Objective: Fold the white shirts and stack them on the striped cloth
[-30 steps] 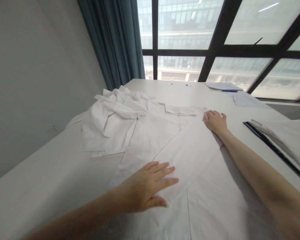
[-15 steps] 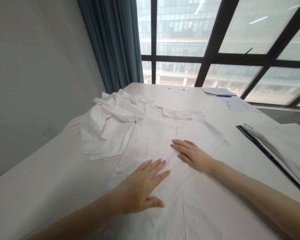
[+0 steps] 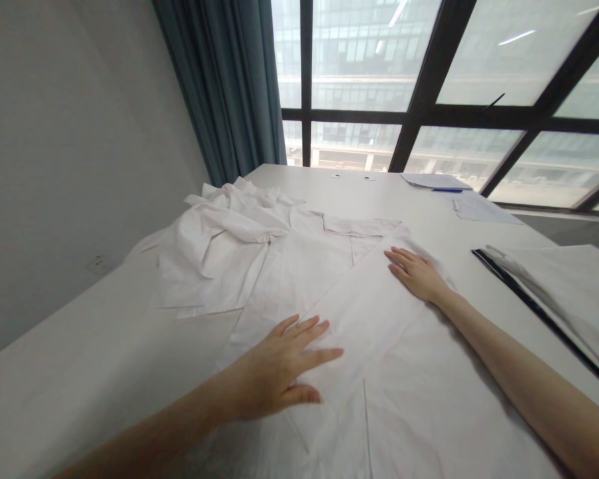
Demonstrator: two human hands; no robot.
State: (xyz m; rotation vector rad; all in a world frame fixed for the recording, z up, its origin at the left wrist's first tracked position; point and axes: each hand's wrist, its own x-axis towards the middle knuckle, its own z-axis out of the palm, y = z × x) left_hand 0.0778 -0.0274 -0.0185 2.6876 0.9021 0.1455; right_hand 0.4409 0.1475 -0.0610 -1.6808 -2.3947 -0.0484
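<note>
A white garment [image 3: 309, 266], shirt-like with a neckband and a sleeve, lies spread on a white table [image 3: 104, 359]. Its far left part is bunched up in folds, while the near part is mostly flat with some creases. My left hand [image 3: 284, 366] rests on the middle of the cloth, fingers spread and thumb apart. Farther off, near the right shoulder of the garment, my right hand [image 3: 414, 273] lies flat on the fabric with its fingers stretched out. Neither hand grips anything. The near end of the garment runs out of view.
On the right lies a pile of white cloth or sheets [image 3: 574, 279] with a black edge strip [image 3: 539, 313]. Papers [image 3: 434, 181] and a blue pen [image 3: 447, 190] sit at the far right. A teal curtain [image 3: 229, 86] hangs at the back, beside large windows.
My right hand has slid away from me and to the right across the cloth, towards the garment's shoulder. My left hand has shifted only slightly, its fingers a little wider apart.
</note>
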